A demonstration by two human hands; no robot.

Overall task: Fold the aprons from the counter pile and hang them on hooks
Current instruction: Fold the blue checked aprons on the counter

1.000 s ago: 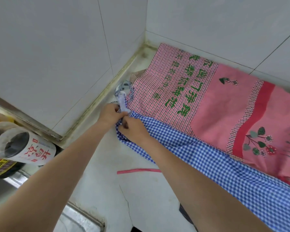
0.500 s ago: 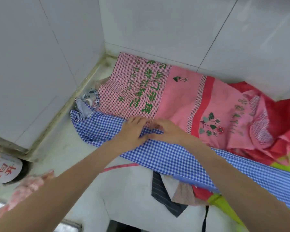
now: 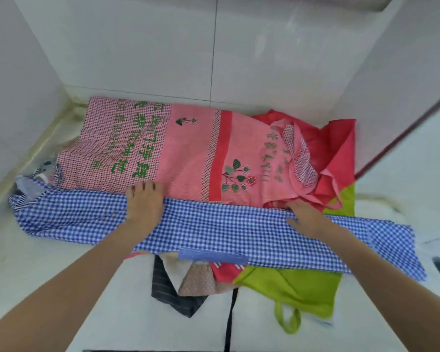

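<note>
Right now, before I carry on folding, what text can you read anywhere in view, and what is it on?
Nothing can be quoted with confidence.
Large green characters on the checked end of the pink apron: Chinese, lying sideways, too blurred to read.
Smaller green characters beside them: too small.
Green characters by the flower motif: creased and blurred.
Blue checked apron: no text.

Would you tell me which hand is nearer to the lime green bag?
Right. The right hand rests on the blue checked apron close beside the lime green bag; the left hand presses the same apron well toward the other end.
</note>
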